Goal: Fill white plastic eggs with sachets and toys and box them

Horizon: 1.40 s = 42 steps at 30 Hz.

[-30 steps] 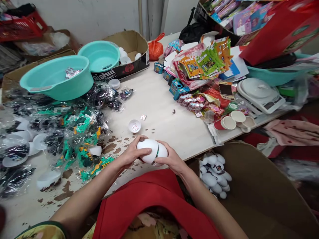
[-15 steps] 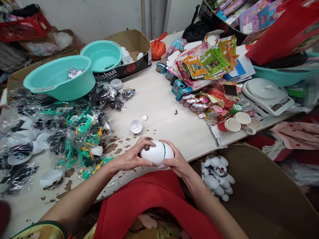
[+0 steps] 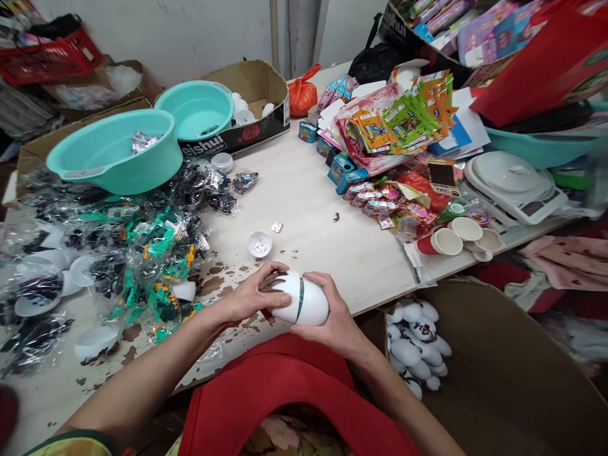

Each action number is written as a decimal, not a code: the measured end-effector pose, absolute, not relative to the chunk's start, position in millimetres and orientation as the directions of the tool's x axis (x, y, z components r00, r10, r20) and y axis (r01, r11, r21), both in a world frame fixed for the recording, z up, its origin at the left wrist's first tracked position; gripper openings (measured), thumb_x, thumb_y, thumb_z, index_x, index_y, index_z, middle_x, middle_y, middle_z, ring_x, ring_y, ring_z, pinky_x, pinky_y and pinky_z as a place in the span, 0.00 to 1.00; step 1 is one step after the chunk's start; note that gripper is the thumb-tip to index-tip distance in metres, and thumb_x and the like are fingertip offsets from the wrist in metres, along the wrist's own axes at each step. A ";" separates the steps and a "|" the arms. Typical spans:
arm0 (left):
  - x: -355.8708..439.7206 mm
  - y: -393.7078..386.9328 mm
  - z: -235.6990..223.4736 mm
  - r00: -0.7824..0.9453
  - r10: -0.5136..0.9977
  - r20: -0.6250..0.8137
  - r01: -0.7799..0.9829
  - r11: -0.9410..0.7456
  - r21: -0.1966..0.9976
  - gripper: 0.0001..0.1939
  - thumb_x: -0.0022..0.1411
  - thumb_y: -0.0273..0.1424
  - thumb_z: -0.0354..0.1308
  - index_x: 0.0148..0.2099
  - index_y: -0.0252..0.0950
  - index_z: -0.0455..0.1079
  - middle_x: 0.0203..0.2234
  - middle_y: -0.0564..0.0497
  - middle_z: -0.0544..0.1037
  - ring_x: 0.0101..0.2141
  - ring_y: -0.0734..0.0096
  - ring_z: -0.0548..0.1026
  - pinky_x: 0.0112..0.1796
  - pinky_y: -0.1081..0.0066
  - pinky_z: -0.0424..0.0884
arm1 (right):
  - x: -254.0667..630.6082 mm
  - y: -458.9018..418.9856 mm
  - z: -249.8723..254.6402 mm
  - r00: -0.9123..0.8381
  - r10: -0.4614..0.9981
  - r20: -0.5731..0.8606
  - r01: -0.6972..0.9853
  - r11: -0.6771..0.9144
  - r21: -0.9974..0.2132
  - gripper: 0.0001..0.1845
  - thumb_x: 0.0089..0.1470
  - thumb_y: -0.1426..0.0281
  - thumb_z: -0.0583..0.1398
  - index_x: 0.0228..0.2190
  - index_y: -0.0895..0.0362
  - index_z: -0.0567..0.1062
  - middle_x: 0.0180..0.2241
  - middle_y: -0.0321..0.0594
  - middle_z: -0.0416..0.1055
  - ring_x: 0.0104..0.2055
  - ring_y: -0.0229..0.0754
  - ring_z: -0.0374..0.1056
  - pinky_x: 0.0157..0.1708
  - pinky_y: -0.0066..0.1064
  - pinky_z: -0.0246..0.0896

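Two hands, left (image 3: pixel 249 296) and right (image 3: pixel 330 316), gripping white egg (image 3: pixel 304 301), green seam showing, over near edge of brown-blotched counter (image 3: pixel 304 196); grey wall (image 3: pixel 180 31) standing beyond far side.

Plastic egg (image 3: pixel 313 303): is showing plain white, with a green strip (image 3: pixel 300 301)
Apron (image 3: pixel 280 354): is showing solid red
Large basin (image 3: pixel 118 164): is showing turquoise
Bagged toys (image 3: pixel 160 240): are mixing green, orange and black
Tabletop (image 3: pixel 327 263): is showing off-white with brown blotches
Pouches (image 3: pixel 406 120): are showing orange and green
Cloth (image 3: pixel 567 256): is showing pink with red spots
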<state>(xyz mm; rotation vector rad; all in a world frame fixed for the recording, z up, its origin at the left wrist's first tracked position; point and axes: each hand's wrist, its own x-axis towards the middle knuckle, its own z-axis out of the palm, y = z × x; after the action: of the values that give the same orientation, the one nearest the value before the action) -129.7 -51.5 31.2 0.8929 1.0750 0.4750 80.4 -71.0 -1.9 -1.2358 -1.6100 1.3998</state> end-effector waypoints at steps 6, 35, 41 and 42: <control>-140.7 -41.9 46.8 0.603 0.730 -0.321 0.302 0.163 0.939 0.31 0.51 0.37 0.68 0.56 0.43 0.61 0.51 0.46 0.65 0.52 0.59 0.66 0.51 0.59 0.66 | 80.4 -71.2 0.9 -0.433 0.795 -0.425 0.021 -0.462 -0.887 0.44 0.35 0.60 0.72 0.52 0.51 0.61 0.46 0.41 0.69 0.43 0.48 0.68 0.39 0.36 0.66; -128.0 -47.9 35.7 0.500 0.773 -0.391 0.362 0.223 0.905 0.30 0.50 0.41 0.67 0.53 0.41 0.63 0.42 0.48 0.69 0.39 0.64 0.73 0.37 0.66 0.74 | 78.0 -54.4 11.3 -0.495 0.600 -0.628 -0.163 -0.774 -0.611 0.34 0.46 0.46 0.63 0.49 0.49 0.64 0.50 0.46 0.66 0.37 0.48 0.72 0.16 0.32 0.71; -109.9 -48.0 60.2 0.372 0.649 -0.664 0.089 0.687 0.721 0.30 0.51 0.43 0.65 0.53 0.42 0.59 0.31 0.53 0.71 0.16 0.78 0.69 0.13 0.78 0.65 | 95.3 -50.0 20.8 -0.580 0.600 -0.551 -0.142 -0.741 -0.657 0.53 0.25 0.66 0.76 0.52 0.46 0.57 0.50 0.44 0.63 0.41 0.52 0.71 0.21 0.34 0.75; -106.1 -51.8 64.1 0.348 0.651 -0.675 0.052 0.705 0.707 0.30 0.51 0.43 0.65 0.53 0.42 0.60 0.31 0.53 0.71 0.16 0.79 0.68 0.12 0.79 0.64 | 97.0 -50.9 23.7 -0.567 0.607 -0.557 -0.103 -0.723 -0.684 0.53 0.25 0.69 0.76 0.51 0.47 0.57 0.49 0.43 0.64 0.40 0.51 0.71 0.19 0.32 0.74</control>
<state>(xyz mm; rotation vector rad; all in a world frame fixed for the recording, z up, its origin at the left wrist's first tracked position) -106.1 -51.8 64.1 0.7170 1.1686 0.4347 97.0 -50.9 23.7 -1.1475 -0.8468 2.3056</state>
